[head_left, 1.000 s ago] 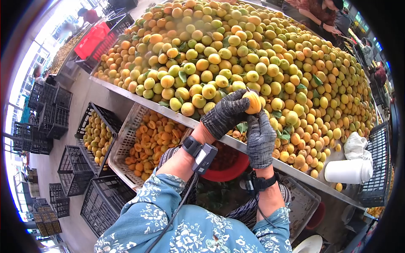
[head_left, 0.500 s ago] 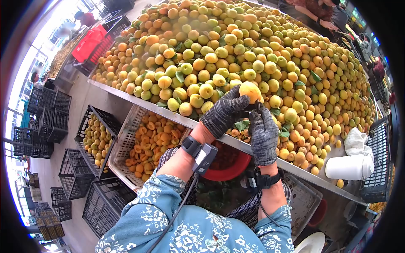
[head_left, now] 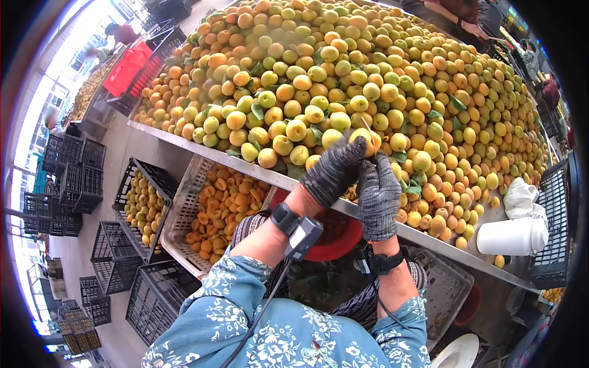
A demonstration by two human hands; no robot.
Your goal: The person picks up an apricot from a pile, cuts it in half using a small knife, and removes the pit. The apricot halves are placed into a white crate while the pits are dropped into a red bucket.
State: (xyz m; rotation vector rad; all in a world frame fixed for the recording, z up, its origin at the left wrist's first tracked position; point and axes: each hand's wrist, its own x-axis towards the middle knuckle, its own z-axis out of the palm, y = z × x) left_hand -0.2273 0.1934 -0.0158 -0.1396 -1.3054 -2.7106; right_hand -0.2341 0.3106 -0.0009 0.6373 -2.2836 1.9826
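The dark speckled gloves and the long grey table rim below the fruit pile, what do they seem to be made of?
Dark speckled gloves, the left hand gripping a round yellow fruit: knitted yarn, matte, perhaps cotton; ribbed stitches show.
Long grey table rim: likely stainless steel or aluminium, smooth and dully shiny; it reflects light.

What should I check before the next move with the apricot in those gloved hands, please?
1. Apricot pinched at the fingertips of the left hand: ok.
2. Right hand up against the fruit: ok.
3. Both hands gloved: ok.
4. Tool in the right hand: cannot tell.
5. Red bowl sits under the table edge, below the hands: ok.
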